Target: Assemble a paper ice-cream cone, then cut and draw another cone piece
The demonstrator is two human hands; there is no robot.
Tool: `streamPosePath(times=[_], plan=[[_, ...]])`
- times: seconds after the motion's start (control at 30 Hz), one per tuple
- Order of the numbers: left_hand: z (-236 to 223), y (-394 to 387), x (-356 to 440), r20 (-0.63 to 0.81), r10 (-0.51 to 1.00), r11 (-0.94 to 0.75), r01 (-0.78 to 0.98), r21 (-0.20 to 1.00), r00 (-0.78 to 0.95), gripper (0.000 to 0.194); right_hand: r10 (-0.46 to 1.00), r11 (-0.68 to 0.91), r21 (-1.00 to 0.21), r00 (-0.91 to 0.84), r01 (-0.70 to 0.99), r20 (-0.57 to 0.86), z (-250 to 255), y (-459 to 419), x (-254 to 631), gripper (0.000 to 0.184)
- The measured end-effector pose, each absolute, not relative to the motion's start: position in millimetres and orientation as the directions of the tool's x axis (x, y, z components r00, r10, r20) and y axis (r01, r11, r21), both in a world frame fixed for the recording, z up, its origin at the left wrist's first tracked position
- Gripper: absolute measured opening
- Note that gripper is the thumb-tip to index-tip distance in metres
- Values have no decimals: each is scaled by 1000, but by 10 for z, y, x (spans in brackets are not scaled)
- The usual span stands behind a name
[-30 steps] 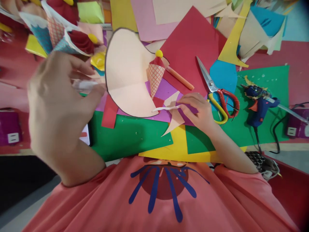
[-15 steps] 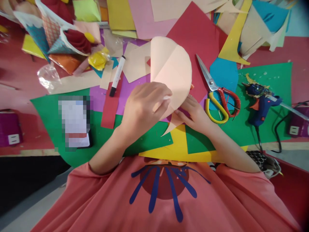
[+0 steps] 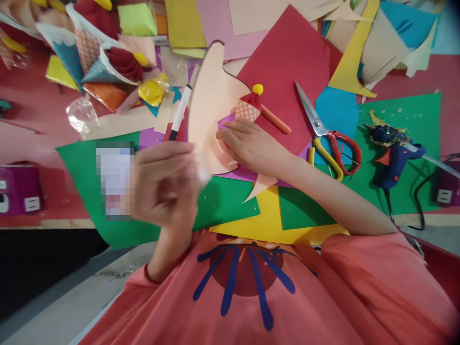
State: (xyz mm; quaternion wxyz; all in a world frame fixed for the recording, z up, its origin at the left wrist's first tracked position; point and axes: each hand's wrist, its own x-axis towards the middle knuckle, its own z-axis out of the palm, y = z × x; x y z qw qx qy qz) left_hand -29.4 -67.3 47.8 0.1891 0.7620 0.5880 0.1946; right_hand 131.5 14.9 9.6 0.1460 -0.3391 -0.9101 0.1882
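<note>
One view: head.
Left hand (image 3: pixel 167 179): fingers curled narrow, pinching a soft-looking white bit (image 3: pixel 204 175), blurred.
Right hand (image 3: pixel 249 146): fingers bent, touching the paper (image 3: pixel 206 105); whether it grips, I cannot tell.
Paper: smooth, peach, curved, dark-edged, left of the red sheet (image 3: pixel 287 62).
Cone (image 3: pixel 247 111): lattice-printed, yellow-ball-topped, partly behind the right hand.
Marker (image 3: pixel 180 110): white, black-ended; lettering unreadable.

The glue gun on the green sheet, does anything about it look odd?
Yes. Around the front of the glue gun sits a dark, lumpy mass with yellowish scraps, unlike the smooth blue handle. Its material is unclear.
</note>
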Motion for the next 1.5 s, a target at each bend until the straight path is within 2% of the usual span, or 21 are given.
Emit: streamPosePath(times=[0.03,0.07,0.1,0.13,0.2,0.23,0.3,0.37,0.43,0.53,0.63,0.77,0.93,1.0,1.23,1.37,1.5], plan=[[436,-635,-256,185,971,-231,804,547,153,41,662,707,-423,-741,567,113,83,171,1285,30],[404,-579,-226,328,943,-267,729,630,62,27,646,715,-414,-759,564,84,83,186,1280,30],[383,-511,-203,368,928,-309,656,689,51,14,627,723,-419,-776,549,66,97,192,1297,29],[371,-437,-185,424,905,-360,607,708,42,11,633,713,-437,-771,548,65,122,188,1335,27],[367,-296,-157,453,890,-392,604,694,57,9,649,687,-538,-745,488,153,191,148,1450,22],[367,-237,-142,438,896,-383,634,672,76,10,717,634,-597,-662,491,217,226,112,1514,23],[354,-147,-102,425,894,-400,673,622,139,14,858,451,-787,-448,421,253,273,24,1625,21],[303,-91,-49,432,869,-475,653,589,242,16,926,129,-978,-373,165,59,272,-63,1696,20],[216,-51,7,464,815,-574,596,561,348,14,925,-135,-990,-364,-49,-108,230,-123,1732,19],[64,0,65,579,683,-730,436,526,445,10,931,-275,-942,-298,-191,-211,148,-156,1757,13],[-49,42,87,592,679,-734,371,569,434,20,945,-254,-942,-264,-218,-194,94,-153,1776,12],[-129,83,78,532,744,-663,350,662,403,36,974,-149,-980,-193,-133,-122,56,-148,1791,11],[-171,142,-9,534,675,-706,237,667,510,60,987,-115,-990,-124,-82,-105,34,-162,1800,9],[-169,155,-52,494,682,-681,221,698,539,58,991,-101,-993,-99,-67,-94,29,-171,1802,12],[-145,182,-100,502,690,-675,212,707,522,23,998,15,-994,-57,108,9,25,-175,1829,14],[-123,179,-96,494,689,-677,226,701,530,21,993,117,-976,-36,182,112,36,-173,1863,14],[-108,151,-102,425,707,-640,254,725,566,29,978,209,-935,-36,286,208,37,-190,1879,9]])
